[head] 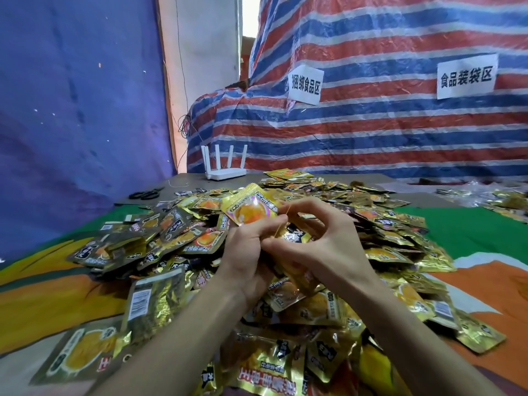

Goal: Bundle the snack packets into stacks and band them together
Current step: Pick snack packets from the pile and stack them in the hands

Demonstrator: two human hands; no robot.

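Note:
A big heap of gold and black snack packets covers the table in front of me. My left hand grips a small stack of packets, tilted up above the heap, its top packet showing an orange picture. My right hand is beside it, fingers curled, pinching a thin yellow rubber band that runs down along the stack's right edge. How many packets the stack holds is hidden by my fingers.
Black scissors lie at the far left of the table, a white router with several antennas stands behind them. A striped tarp with two paper signs forms the back wall. More packets lie far right.

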